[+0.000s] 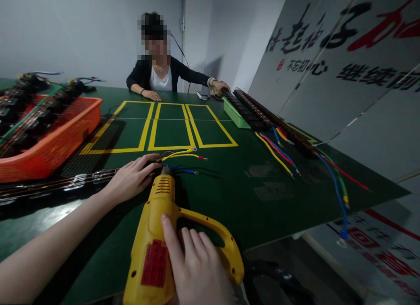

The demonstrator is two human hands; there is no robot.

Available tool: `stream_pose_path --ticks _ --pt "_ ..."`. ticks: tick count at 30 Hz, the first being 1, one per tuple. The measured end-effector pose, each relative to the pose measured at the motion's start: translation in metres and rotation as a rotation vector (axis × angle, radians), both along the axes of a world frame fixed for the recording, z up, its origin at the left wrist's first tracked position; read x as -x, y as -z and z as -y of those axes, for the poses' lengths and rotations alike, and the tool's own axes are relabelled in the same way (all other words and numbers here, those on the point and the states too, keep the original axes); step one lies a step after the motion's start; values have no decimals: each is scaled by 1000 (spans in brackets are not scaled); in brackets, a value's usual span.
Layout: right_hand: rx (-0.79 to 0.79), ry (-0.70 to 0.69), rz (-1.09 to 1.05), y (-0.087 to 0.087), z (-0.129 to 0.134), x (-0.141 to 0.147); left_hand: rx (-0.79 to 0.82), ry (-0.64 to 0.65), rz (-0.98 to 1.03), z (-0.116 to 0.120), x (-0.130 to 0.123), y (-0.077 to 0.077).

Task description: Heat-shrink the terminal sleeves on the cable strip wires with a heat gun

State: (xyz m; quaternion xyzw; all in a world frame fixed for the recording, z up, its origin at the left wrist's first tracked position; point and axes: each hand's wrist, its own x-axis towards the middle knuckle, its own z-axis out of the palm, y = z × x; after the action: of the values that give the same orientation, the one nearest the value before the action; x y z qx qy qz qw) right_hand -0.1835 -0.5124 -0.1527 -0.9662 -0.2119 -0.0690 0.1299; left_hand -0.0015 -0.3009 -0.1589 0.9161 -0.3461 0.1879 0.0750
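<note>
A yellow heat gun (157,235) with a red label lies across the near part of the green table, its nozzle pointing away. My right hand (197,261) is wrapped round its handle, index finger stretched along the body. Past the nozzle, my left hand (134,178) has its fingers closed on the end of a dark wire harness (82,180) that runs off to the left. Yellow wires (183,154) and a blue wire (182,169) with ring terminals stick out to the right of those fingers.
An orange basket (75,130) of dark assemblies stands at left. Across the green table (223,187), with its yellow taped rectangles, sits a person (160,77) reaching toward a green basket (234,114). Long assemblies with coloured wires (275,152) line the right side.
</note>
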Motion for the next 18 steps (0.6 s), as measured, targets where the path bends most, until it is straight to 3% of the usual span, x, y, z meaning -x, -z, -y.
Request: stream_pose_path --ticks 8,18 --pt "-153 -71 -176 -12 24 -9 33 53 -6 -4 -2 0" --pt "-168 4 -298 -42 70 -4 6 37 10 -1 -1 -1"
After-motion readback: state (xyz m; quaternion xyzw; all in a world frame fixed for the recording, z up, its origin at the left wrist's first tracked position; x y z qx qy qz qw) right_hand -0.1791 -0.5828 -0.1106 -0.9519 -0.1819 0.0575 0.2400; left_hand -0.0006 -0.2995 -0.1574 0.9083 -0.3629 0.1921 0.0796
